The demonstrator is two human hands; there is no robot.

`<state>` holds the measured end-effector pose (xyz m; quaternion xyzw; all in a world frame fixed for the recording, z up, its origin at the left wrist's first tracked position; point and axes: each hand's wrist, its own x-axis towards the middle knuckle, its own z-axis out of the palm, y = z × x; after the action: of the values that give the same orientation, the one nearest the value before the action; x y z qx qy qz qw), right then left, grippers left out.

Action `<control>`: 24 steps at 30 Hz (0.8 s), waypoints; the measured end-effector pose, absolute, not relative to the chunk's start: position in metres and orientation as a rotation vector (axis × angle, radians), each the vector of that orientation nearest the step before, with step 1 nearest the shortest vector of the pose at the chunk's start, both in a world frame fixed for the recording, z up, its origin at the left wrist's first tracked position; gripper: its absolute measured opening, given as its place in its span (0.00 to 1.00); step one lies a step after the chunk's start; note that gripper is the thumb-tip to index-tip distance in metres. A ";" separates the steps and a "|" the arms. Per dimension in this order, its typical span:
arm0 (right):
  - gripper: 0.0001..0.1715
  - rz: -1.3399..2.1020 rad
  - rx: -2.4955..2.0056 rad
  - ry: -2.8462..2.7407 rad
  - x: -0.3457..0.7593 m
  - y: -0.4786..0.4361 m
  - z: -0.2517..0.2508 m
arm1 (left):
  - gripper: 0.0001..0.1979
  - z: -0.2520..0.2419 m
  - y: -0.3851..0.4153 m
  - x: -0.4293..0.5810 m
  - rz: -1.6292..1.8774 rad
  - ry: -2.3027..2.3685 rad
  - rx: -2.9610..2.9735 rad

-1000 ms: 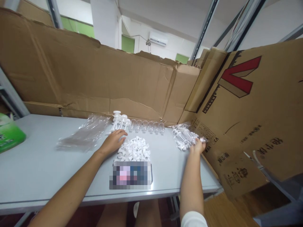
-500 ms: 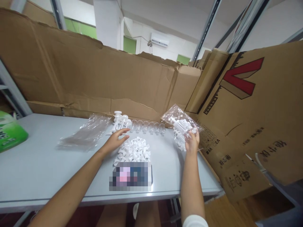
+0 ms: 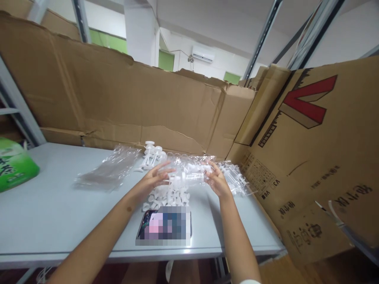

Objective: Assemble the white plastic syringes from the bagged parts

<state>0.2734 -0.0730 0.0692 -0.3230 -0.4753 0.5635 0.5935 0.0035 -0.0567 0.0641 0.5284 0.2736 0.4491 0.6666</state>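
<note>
A clear plastic bag (image 3: 192, 176) with white and clear parts inside hangs between my hands, above a pile of small white pieces (image 3: 168, 198). My right hand (image 3: 216, 178) is closed on its right end. My left hand (image 3: 155, 179) is at the bag's left end, fingers apart and slightly blurred; whether it touches the bag is hard to tell. White plunger-like parts (image 3: 152, 154) stand behind my left hand. The clear cups behind the bag are mostly hidden. More filled clear bags (image 3: 235, 177) lie to the right of my right hand.
Flat clear bags (image 3: 108, 169) lie on the left of the table (image 3: 59, 221). A phone (image 3: 164, 227) is near the front edge. A green package (image 3: 17, 165) stands far left. Cardboard walls (image 3: 118, 94) border the back and right side.
My right hand has moved left with the bag, from over the filled bags to above the white pile. My left hand has shifted slightly right, to the bag's other end.
</note>
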 end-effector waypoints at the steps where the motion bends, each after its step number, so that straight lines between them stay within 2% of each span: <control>1: 0.28 1.329 -0.743 -1.121 0.271 -0.074 0.070 | 0.27 0.062 -0.058 0.002 0.966 0.604 1.188; 5: 0.28 1.380 -0.703 -1.092 0.262 -0.074 0.067 | 0.18 0.051 -0.054 -0.005 0.945 0.587 1.062; 10: 0.24 1.400 -0.687 -0.923 0.259 -0.062 0.057 | 0.13 0.051 -0.040 -0.012 1.184 0.631 0.755; 18: 0.12 1.221 -0.860 -0.652 0.290 -0.047 0.044 | 0.14 0.047 -0.022 -0.032 1.523 0.498 0.383; 24: 0.11 1.194 -0.842 -0.676 0.299 -0.045 0.042 | 0.14 0.042 -0.018 -0.035 1.541 0.442 0.355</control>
<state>0.2988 -0.0451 0.0420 -0.3770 -0.3027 0.5347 0.6931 -0.0353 -0.0184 0.0425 0.1584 0.1969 0.6870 0.6813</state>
